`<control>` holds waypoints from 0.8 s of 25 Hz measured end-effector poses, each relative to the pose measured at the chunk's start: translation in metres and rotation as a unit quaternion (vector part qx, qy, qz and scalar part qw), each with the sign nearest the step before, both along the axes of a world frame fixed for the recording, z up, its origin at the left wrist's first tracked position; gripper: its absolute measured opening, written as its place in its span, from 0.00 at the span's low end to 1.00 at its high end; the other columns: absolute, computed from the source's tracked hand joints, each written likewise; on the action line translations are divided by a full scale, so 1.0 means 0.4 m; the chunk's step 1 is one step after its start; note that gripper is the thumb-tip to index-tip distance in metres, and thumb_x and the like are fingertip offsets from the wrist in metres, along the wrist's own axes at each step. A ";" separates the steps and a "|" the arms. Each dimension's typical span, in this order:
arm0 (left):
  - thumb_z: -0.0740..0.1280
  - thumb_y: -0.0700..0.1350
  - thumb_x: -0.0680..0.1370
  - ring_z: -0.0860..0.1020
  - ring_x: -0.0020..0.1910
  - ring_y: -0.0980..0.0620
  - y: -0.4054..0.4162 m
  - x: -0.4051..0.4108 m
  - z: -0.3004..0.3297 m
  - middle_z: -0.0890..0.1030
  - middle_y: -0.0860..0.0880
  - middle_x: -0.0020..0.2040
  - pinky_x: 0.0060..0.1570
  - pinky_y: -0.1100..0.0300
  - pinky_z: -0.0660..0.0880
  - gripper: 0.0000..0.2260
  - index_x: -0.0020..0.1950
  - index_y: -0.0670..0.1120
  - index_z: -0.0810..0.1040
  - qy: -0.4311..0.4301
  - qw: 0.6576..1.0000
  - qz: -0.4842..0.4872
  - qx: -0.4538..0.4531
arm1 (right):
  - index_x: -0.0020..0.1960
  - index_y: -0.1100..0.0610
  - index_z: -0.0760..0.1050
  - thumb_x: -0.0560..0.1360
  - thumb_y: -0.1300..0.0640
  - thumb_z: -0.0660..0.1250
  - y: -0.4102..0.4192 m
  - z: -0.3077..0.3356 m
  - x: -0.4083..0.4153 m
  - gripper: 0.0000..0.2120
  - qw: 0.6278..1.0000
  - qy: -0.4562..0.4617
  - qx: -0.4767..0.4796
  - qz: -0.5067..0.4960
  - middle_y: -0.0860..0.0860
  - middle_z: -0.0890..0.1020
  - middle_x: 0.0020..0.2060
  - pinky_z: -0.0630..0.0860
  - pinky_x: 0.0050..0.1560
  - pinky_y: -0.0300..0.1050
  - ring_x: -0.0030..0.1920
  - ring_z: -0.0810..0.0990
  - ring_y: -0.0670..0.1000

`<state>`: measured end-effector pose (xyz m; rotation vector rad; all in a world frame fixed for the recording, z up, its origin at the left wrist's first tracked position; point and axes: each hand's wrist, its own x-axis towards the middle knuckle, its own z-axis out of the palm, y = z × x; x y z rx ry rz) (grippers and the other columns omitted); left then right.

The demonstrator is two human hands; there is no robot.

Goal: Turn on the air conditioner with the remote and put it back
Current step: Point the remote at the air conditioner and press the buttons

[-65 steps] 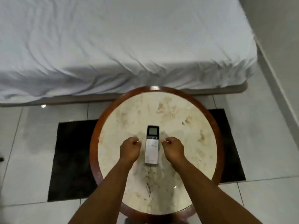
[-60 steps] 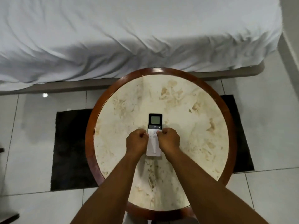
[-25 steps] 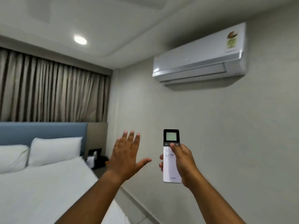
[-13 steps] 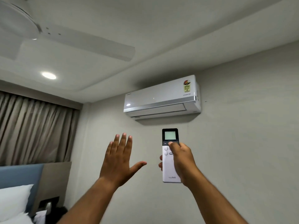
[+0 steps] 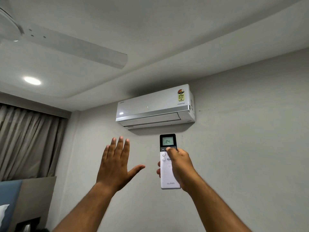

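Note:
A white air conditioner hangs high on the wall, its lower flap shut. Just below it my right hand holds a white remote upright, pointed at the unit. The thumb rests on the dark button strip under the remote's screen, which reads 24. My left hand is raised to the left of the remote, palm forward, fingers straight and thumb spread, holding nothing.
A white ceiling fan hangs at upper left, near a round ceiling light. Brown curtains cover the left wall. A blue headboard and a pillow corner show at lower left. The round table is out of view.
I picked the remote up from the round table and raised it toward the air conditioner. The view tilted up. The remote's screen now shows 24, where it was blank half a second ago.

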<state>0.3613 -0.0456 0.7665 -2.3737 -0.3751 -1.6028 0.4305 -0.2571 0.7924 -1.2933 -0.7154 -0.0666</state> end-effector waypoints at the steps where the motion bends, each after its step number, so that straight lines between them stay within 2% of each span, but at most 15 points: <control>1: 0.40 0.77 0.69 0.41 0.79 0.43 0.001 0.000 0.003 0.45 0.44 0.80 0.76 0.47 0.42 0.48 0.78 0.45 0.41 0.000 1.000 0.002 0.000 | 0.51 0.60 0.74 0.80 0.50 0.61 0.000 0.005 0.000 0.12 1.000 -0.001 0.001 -0.001 0.58 0.85 0.30 0.81 0.31 0.50 0.28 0.85 0.60; 11: 0.40 0.77 0.69 0.42 0.79 0.43 -0.003 -0.011 0.021 0.45 0.44 0.80 0.76 0.47 0.43 0.48 0.78 0.45 0.42 -0.015 1.000 0.004 0.004 | 0.53 0.60 0.74 0.80 0.52 0.60 -0.001 0.020 -0.006 0.12 1.000 -0.022 0.010 0.014 0.60 0.84 0.34 0.81 0.32 0.50 0.29 0.84 0.61; 16: 0.42 0.77 0.70 0.44 0.79 0.42 -0.011 -0.022 0.019 0.47 0.43 0.80 0.76 0.45 0.46 0.47 0.78 0.44 0.44 -0.021 1.000 -0.001 0.009 | 0.51 0.60 0.72 0.76 0.58 0.60 -0.011 0.015 -0.011 0.07 1.000 -0.020 0.008 0.015 0.63 0.82 0.38 0.81 0.33 0.51 0.29 0.84 0.61; 20: 0.42 0.77 0.70 0.44 0.79 0.42 -0.016 -0.026 0.014 0.48 0.43 0.80 0.76 0.46 0.45 0.47 0.78 0.45 0.44 -0.020 1.000 -0.001 0.010 | 0.51 0.60 0.72 0.76 0.59 0.60 -0.019 0.007 -0.014 0.06 1.000 -0.019 0.011 0.019 0.63 0.82 0.38 0.81 0.32 0.51 0.29 0.85 0.60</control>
